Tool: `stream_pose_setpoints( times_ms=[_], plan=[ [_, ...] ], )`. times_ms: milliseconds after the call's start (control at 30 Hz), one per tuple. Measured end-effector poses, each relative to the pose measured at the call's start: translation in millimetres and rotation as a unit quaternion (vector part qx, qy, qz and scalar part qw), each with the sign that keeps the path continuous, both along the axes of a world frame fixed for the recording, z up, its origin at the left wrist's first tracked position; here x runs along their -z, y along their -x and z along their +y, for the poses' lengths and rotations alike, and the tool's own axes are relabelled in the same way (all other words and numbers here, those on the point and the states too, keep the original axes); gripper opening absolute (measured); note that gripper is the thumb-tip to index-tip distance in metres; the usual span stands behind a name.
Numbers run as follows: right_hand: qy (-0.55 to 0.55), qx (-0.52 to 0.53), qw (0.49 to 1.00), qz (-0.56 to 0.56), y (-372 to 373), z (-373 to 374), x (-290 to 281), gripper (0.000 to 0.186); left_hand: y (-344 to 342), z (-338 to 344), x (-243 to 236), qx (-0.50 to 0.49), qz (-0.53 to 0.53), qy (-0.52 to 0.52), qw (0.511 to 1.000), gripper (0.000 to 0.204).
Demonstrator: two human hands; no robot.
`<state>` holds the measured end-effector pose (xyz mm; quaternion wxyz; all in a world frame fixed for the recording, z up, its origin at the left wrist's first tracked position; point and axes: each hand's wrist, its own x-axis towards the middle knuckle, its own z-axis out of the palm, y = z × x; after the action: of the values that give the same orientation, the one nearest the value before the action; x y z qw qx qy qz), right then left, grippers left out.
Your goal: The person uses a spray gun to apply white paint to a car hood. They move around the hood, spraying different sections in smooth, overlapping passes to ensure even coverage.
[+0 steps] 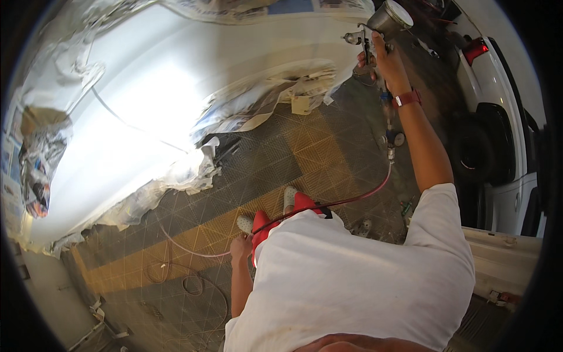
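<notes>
My right hand (384, 58) is raised at the top right, its fingers wrapped round the handle of a spray gun (366, 46). A metal cup (389, 19) sits on top of the gun, and the nozzle points left toward a white car body panel (146, 64). Below the grip hang a regulator with a round gauge (399, 139) and a red air hose (363, 196). That hose crosses in front of my body to my left hand (240, 246), which is closed round it beside my thigh. Masking paper (258, 105) borders the panel.
A strong glare lies on the panel's middle. Loose hose coils (193, 284) lie on the grated floor (258, 170) at lower left. A white vehicle (516, 117) with a red tail light (475, 51) stands at the right. More newspaper masking (44, 164) hangs at far left.
</notes>
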<state>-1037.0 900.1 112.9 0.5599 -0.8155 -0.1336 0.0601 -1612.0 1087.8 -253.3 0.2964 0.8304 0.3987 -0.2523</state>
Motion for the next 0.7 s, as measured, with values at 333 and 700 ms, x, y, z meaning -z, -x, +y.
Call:
stream_pose_setpoints(
  times_ms=[333, 700],
  plan=[
    [0.074, 0.14, 0.987, 0.027, -160, -81, 32, 0.067, -46, -46, -28, -0.04, -0.028, 0.021, 0.999, 0.047],
    [0.041, 0.082, 0.996, -0.004, -118, -10, 23, 0.06, 8, -27, -42, -0.13, 0.031, 0.012, 0.991, 0.047]
  ],
)
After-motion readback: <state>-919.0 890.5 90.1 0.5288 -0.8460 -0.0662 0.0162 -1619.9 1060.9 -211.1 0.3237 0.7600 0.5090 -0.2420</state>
